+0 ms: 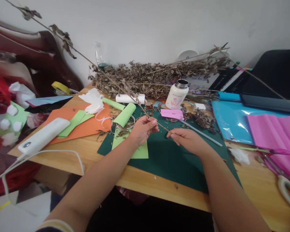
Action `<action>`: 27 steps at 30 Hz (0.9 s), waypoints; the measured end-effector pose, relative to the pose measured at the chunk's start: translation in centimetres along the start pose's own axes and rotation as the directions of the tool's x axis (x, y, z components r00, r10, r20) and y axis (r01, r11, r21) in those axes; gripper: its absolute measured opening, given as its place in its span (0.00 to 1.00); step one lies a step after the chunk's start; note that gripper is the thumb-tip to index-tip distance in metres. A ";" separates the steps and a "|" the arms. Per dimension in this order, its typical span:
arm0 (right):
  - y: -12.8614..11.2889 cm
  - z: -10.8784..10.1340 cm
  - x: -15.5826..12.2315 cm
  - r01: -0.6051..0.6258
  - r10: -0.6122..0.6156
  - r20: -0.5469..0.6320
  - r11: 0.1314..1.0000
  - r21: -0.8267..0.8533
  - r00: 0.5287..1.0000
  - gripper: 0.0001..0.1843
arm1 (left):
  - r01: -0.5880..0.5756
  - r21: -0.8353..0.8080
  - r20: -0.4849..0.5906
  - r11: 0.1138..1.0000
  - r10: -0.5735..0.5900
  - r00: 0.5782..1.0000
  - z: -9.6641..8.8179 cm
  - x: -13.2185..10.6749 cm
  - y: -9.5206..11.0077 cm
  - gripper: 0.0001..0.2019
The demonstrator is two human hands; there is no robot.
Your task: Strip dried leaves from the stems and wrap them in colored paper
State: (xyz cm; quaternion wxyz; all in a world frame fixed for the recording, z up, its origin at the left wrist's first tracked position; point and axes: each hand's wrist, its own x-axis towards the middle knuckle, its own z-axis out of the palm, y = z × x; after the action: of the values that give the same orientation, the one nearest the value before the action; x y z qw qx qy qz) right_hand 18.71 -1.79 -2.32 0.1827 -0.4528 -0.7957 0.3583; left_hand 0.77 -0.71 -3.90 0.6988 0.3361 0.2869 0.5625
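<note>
A long dried plant stem (98, 71) with withered leaves slants from the upper left down to the middle of the table. My left hand (145, 129) pinches it near its lower part, and my right hand (183, 138) grips its lower end. Both hands are above a dark green cutting mat (159, 164). Behind my left hand is a curled light green paper piece (124, 115), with a flat light green sheet (145, 151) partly under that hand. A pink paper strip (172, 114) and a thin grey stick (202, 132) lie just beyond my right hand.
A big heap of dried plants (145, 75) runs along the wall. An open white bottle (176, 95) stands before it. Orange paper (96, 124) and a white power bank (44, 135) with a cable lie left. Pink crepe paper (272, 132) and scissors (288, 190) lie right.
</note>
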 end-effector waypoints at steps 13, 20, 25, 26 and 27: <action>0.5 -0.1 -0.1 -0.046 0.030 0.105 0.986 0.159 0.994 0.14 | 0.036 -0.053 0.089 0.998 -0.031 0.996 0.4 -0.4 0.4 0.13; 0.8 -0.3 0.1 -0.095 0.094 0.011 0.986 0.136 0.995 0.13 | 0.035 0.077 -0.048 0.996 -0.032 0.998 0.2 0.0 -0.3 0.12; 1.5 -1.1 -0.2 -0.162 0.198 -0.290 0.977 0.141 0.936 0.13 | 0.166 0.156 -0.008 0.974 -0.167 0.986 -0.1 0.0 0.1 0.11; 1.6 -1.3 -0.3 -0.171 0.202 -0.306 0.977 0.126 0.930 0.13 | 0.167 0.262 0.018 0.951 -0.177 0.984 -0.1 0.0 0.1 0.10; 1.6 -1.4 -0.3 -0.175 0.199 -0.302 0.979 0.104 0.932 0.14 | 0.148 0.400 0.048 0.905 -0.182 0.982 -0.1 -0.1 0.1 0.10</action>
State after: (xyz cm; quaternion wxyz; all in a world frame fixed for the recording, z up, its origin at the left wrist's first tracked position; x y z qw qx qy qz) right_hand 20.72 -0.96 -2.53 0.2874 -0.5701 -0.6962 0.3281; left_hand 0.61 -0.80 -3.92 0.6731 0.4678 0.3921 0.4175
